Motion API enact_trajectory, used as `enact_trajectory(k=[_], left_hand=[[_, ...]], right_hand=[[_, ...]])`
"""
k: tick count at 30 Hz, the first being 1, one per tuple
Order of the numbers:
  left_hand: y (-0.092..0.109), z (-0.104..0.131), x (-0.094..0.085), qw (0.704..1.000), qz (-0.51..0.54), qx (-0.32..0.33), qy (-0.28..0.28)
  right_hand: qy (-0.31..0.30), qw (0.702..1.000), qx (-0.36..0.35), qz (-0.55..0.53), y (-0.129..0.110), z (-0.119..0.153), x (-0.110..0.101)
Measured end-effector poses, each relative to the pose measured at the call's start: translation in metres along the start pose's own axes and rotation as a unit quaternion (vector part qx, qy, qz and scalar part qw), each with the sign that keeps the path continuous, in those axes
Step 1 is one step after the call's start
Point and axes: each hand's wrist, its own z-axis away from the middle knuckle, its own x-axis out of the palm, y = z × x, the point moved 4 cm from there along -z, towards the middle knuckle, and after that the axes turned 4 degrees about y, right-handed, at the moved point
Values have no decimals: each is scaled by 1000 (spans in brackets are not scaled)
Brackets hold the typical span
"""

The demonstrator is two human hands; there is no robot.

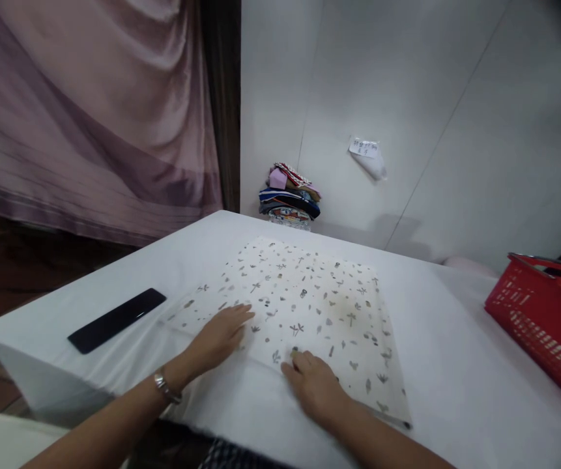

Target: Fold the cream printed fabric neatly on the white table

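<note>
A cream cloth (pixel 316 299) printed with small leaf, palm and animal shapes lies spread out on the white-covered table (pixel 456 365). My left hand (pixel 224 333) rests on its near left part, palm down and fingers stretched out. A metal bracelet (pixel 167 385) circles that wrist. At the cloth's near edge is my right hand (pixel 314 381), palm down, its fingers slightly bent on the fabric and holding nothing that I can see. The undersides of both hands are hidden. The cloth looks mostly flat, with light wrinkles.
A long black flat object (pixel 116 319) lies on the left of the table. Folded clothes (pixel 290 195) are stacked at the back by the wall. A red plastic basket (pixel 544 319) stands at the right. A pinkish curtain (pixel 114 117) hangs at the left.
</note>
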Motion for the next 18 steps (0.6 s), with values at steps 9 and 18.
enact_trajectory(k=[9, 18], left_hand=[[-13, -25, 56, 997, -61, 42, -16], [-18, -22, 60, 994, -96, 43, -27]], right_hand=[[-58, 977, 14, -205, 7, -8, -33], [-31, 973, 183, -136, 140, -130, -7]])
